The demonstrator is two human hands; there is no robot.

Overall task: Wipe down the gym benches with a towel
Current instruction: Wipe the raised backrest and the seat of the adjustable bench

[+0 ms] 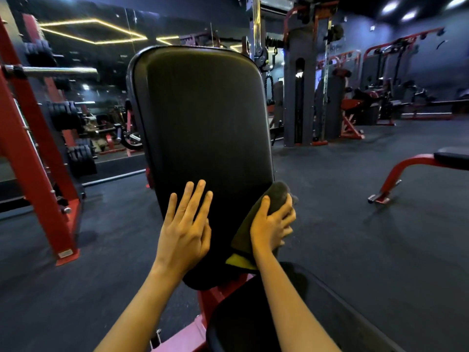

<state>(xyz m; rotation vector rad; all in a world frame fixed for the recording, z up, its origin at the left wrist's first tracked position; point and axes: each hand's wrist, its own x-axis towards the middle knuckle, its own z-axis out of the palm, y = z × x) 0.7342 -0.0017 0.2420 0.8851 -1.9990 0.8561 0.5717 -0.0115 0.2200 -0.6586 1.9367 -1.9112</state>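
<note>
Bench: black padded backrest surface (203,118), set steeply inclined, on a red frame (215,293). Black seat pad (253,321) is seen below it, at the bottom of the view.

Left hand (184,229): laid flat on the lower backrest surface, fingers straight and slightly spread, nothing gripped.

Right hand (270,224): fingers and thumb are curled round a dark towel (276,193) and clamped on it. The towel is pressed against the lower right edge of the backrest surface; a yellow corner hangs below the wrist.

Room: dark rubber floor (355,237) throughout. A red rack (33,148) is noted at left, with a chrome bar (58,70) across it and black weight plates (81,158) stored beside it. A grey cable tower (299,97) stands behind the bench to the right. A second bench (416,163) with a red leg is noted at right, well apart. Further red machines (380,97) line the far wall; detail there is blurred.
</note>
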